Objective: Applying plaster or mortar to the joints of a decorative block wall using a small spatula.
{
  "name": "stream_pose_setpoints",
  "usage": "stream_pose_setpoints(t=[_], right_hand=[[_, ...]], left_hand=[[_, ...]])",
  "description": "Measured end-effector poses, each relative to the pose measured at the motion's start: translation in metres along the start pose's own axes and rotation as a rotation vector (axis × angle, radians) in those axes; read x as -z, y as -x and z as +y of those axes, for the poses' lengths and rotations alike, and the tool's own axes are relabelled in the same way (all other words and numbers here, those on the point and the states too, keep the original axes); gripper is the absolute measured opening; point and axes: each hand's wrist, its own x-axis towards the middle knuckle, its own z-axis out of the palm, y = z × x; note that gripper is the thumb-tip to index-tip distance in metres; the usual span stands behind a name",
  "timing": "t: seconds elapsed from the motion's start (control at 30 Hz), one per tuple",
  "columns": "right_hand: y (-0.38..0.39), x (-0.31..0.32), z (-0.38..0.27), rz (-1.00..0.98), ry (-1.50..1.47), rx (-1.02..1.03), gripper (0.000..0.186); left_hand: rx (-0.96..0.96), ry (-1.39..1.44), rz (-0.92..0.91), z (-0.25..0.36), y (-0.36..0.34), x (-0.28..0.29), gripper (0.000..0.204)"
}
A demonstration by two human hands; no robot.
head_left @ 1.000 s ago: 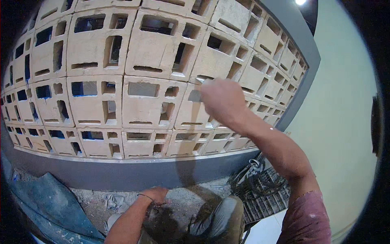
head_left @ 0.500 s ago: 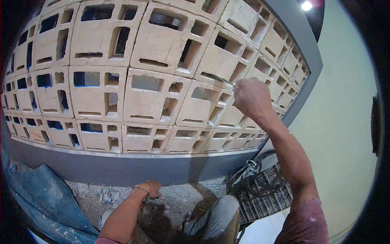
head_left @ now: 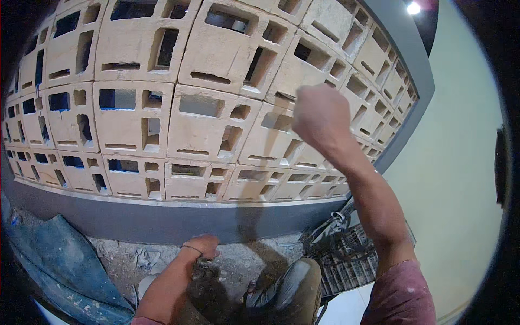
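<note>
In front of me is a wall of cream breeze blocks (head_left: 203,59) with rectangular and slotted openings. My right hand (head_left: 319,114), blurred by motion, is closed on a thin tool (head_left: 284,96), mostly hidden by the hand, at a slot in one block. Its shadow falls down the blocks and the grey base (head_left: 162,216). My left hand (head_left: 205,246) hangs low before that base, fingers loosely bent and apparently holding nothing.
A dusty blue-green sheet (head_left: 59,265) lies at lower left. A dirty metal grating (head_left: 346,271) with dark coiled hoses (head_left: 341,244) is at lower right, beside a pale wall (head_left: 455,162). My bent leg (head_left: 295,287) is below, over gritty floor (head_left: 249,265).
My right hand moved rightward along the block slot, then back up and left. My left hand has stayed low, shifting slightly. The view has shifted a little, so the wall sits higher.
</note>
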Motion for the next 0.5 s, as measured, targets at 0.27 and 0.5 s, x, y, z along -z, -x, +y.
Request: stream_pose_setpoints(t=[0.27,0.5], right_hand=[[0.037,-0.027,0.052,0.094,-0.007,-0.041,0.012],[0.023,-0.037,0.036,0.195,-0.242,-0.02,0.016]], left_hand=[[0.009,-0.051,-0.074,-0.039,-0.008,-0.014,0.052],[-0.008,-0.042,0.0,-0.038,-0.005,-0.009,0.052]])
